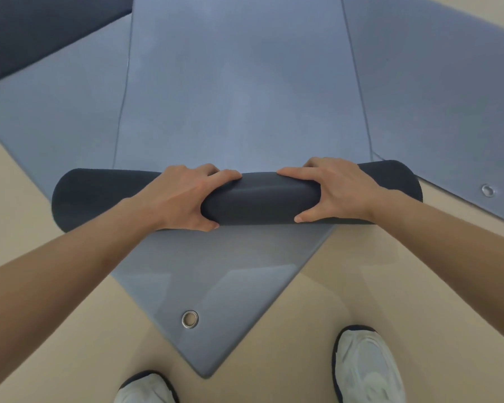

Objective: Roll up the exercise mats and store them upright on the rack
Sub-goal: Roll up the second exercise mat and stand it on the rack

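Note:
A blue-grey exercise mat (239, 91) lies flat on the floor, stretching away from me. Its near end is wound into a dark roll (259, 199) that lies crosswise. My left hand (184, 196) grips the roll left of its middle, fingers over the top and thumb underneath. My right hand (335, 190) grips it right of the middle in the same way. Both ends of the roll stick out past my hands.
Another mat lies under the roll, its corner with a metal eyelet (190, 319) pointing at my feet. A third mat (442, 106) lies at the right with an eyelet (488, 190). A dark mat (41, 30) is at the far left. My white shoes (367, 367) stand on beige floor.

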Available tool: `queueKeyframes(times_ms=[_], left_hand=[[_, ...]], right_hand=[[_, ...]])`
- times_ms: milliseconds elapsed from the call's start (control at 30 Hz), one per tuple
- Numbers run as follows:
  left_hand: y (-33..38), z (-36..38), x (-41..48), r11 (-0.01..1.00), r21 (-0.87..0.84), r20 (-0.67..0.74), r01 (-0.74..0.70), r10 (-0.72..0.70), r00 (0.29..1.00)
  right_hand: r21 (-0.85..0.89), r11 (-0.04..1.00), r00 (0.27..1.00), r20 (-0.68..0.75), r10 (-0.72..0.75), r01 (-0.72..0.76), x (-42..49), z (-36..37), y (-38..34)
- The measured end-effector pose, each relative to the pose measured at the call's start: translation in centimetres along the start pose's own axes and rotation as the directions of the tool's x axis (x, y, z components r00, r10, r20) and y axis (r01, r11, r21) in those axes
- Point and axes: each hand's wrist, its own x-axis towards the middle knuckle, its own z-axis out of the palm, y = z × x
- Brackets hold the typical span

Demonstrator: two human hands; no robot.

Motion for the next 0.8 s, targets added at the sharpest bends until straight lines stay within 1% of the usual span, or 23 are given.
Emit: queueKeyframes(times_ms=[100, 233, 333, 400, 433, 467, 500, 533, 567, 600, 633, 667, 700, 767, 800], left_hand=[[1.9, 0.2, -2.4, 0.998, -0.065, 0.050, -0.010, 0.013, 0.999], [4.6, 0.5, -5.9, 0.983, -0.182, 0.140, -0.003, 0.028, 0.990], [5.8, 1.7, -8.1, 0.967, -0.253, 0.181, 0.004, 0.044, 0.983], [6.2, 2.8, -9.1, 0.963, -0.269, 0.196, 0.017, 0.037, 0.980], [6.4, 3.2, -9.4, 0.966, -0.260, 0.182, 0.018, 0.031, 0.983], [6.5, 3.6, -9.7, 0.972, -0.234, 0.138, 0.002, 0.032, 0.990], [6.8, 4.0, -10.1, 0.981, -0.191, 0.052, -0.028, 0.039, 0.998], [7.2, 4.5, -10.5, 0.987, -0.148, -0.071, -0.055, 0.045, 0.996], [8.0, 5.0, -11.0, 0.990, -0.125, -0.202, -0.066, 0.040, 0.978], [8.9, 5.7, -11.6, 0.990, -0.122, -0.304, -0.066, 0.026, 0.952], [9.9, 6.5, -12.1, 0.991, -0.116, -0.359, -0.063, 0.018, 0.933], [10.9, 7.3, -12.5, 0.994, -0.095, -0.367, -0.060, 0.021, 0.930], [11.5, 8.1, -12.8, 0.997, -0.056, -0.338, -0.051, 0.029, 0.941], [11.5, 9.3, -12.8, 0.999, 0.037, -0.272, -0.031, 0.040, 0.962], [11.1, 9.4, -12.5, 0.997, 0.068, -0.264, -0.022, 0.039, 0.964]], right_hand=[[0.032, 0.999, 0.997, 0.078, -0.018, 0.015, -2.5, 0.2, -1.2], [0.061, 0.997, 0.975, 0.214, -0.054, 0.041, -5.6, 1.0, -2.5], [0.121, 0.991, 0.952, 0.292, -0.086, 0.053, -7.3, 2.0, -3.5], [0.173, 0.984, 0.939, 0.331, -0.090, 0.033, -7.7, 3.0, -3.8], [0.197, 0.980, 0.936, 0.341, -0.085, 0.017, -7.7, 3.5, -3.7], [0.224, 0.975, 0.935, 0.347, -0.077, -0.003, -7.6, 3.9, -3.4], [0.257, 0.966, 0.934, 0.352, -0.066, -0.028, -7.3, 4.2, -3.0], [0.293, 0.954, 0.933, 0.356, -0.055, -0.056, -7.0, 4.3, -2.6], [0.328, 0.941, 0.933, 0.358, -0.042, -0.083, -6.6, 4.2, -2.3], [0.354, 0.929, 0.933, 0.358, -0.029, -0.107, -6.2, 4.0, -2.0], [0.367, 0.922, 0.934, 0.356, -0.015, -0.125, -5.9, 3.8, -1.8], [0.367, 0.920, 0.936, 0.352, 0.003, -0.141, -5.6, 3.8, -1.5], [0.350, 0.924, 0.939, 0.343, 0.028, -0.156, -5.3, 3.7, -1.2], [0.261, 0.951, 0.949, 0.304, 0.084, -0.167, -4.9, 3.5, -0.9], [0.201, 0.966, 0.958, 0.267, 0.107, -0.164, -4.8, 3.3, -0.8]])
